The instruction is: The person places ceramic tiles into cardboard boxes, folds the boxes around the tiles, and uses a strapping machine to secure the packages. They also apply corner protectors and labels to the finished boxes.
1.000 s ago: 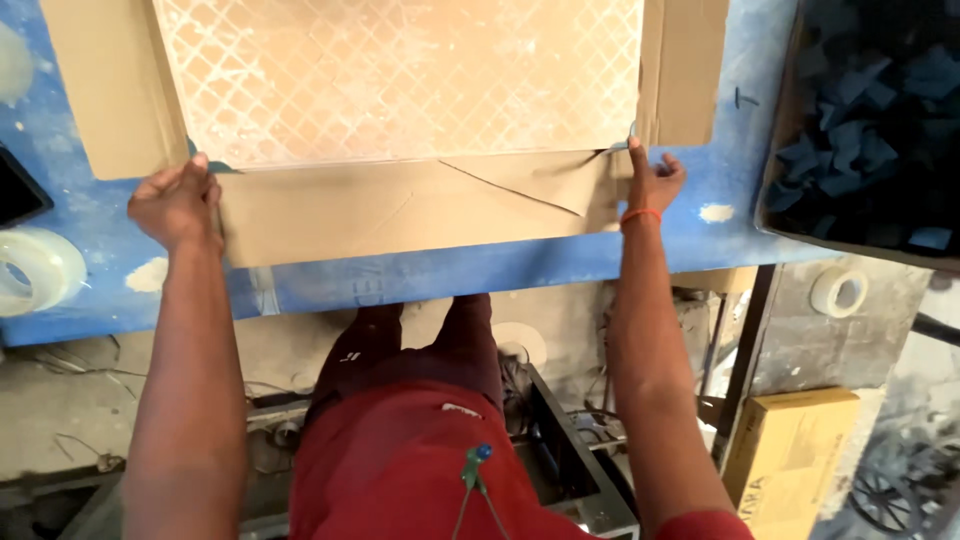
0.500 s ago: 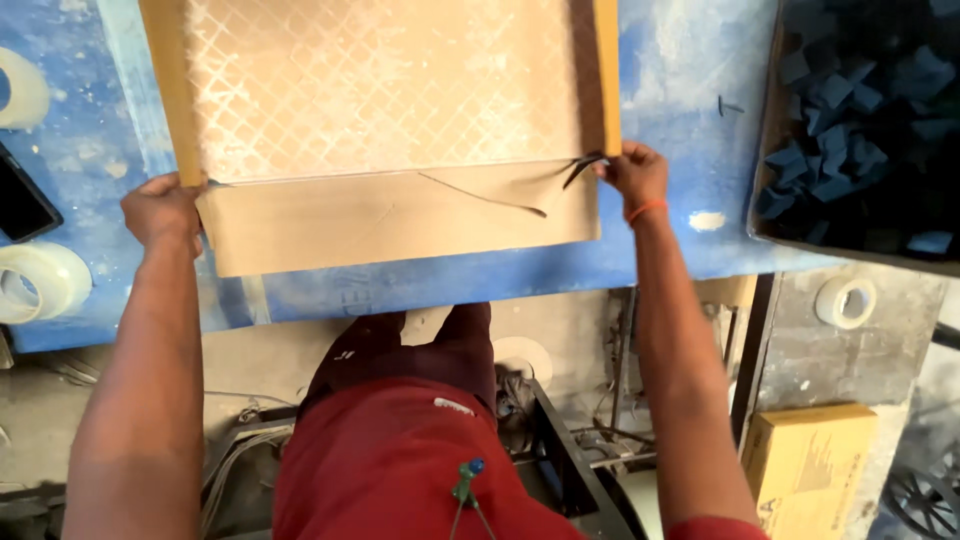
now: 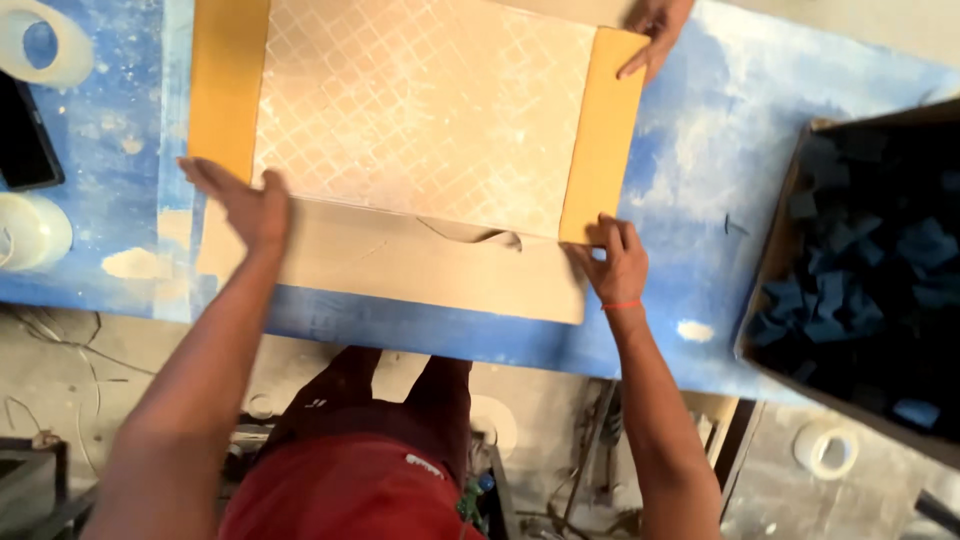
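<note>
On cardboard flaps (image 3: 400, 265) — both hands (image 3: 245, 205)

Blue worktable (image 3: 690, 170) w/ cardboard sheet (image 3: 400, 265), tape rolls (image 3: 30, 228), phone (image 3: 25, 135), foam box (image 3: 870, 270).

Co-worker's hand (image 3: 655, 30) cut off above.

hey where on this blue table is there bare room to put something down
Bare blue table lies between the cardboard sheet and the box of dark foam pieces. The left edge is crowded with tape rolls and a dark device. Left hand and right hand press the cardboard.
</note>
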